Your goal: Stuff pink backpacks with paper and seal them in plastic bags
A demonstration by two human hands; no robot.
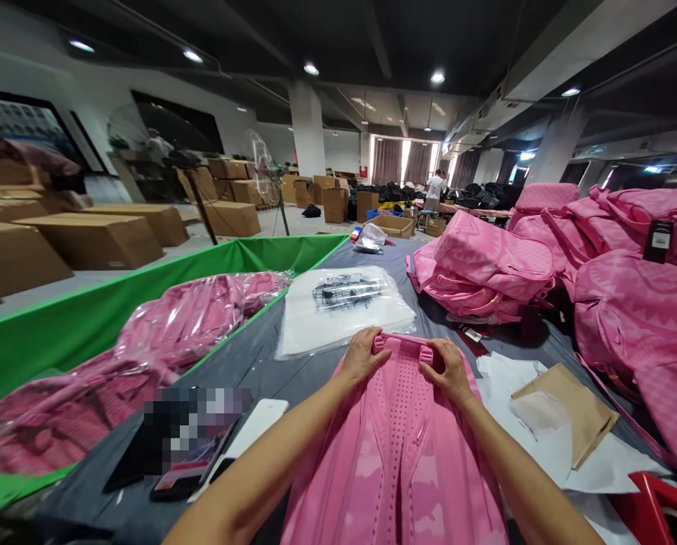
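Observation:
A pink backpack point(400, 446) lies back-panel up on the grey table point(247, 363) right in front of me. My left hand point(364, 354) is closed over its top left corner, by the carry handle. My right hand point(448, 369) grips the top right corner in the same way. Just beyond the backpack's top edge lies a stack of clear plastic bags point(343, 306) with black print.
A green bin point(77, 318) on the left holds pink backpacks wrapped in plastic point(162, 341). Unwrapped pink backpacks point(599, 257) are piled on the right. Phones point(202, 446) lie near my left arm, brown paper point(570, 409) and a red stool point(656, 499) to the right. Cardboard boxes point(88, 235) and a person point(436, 189) stand far off.

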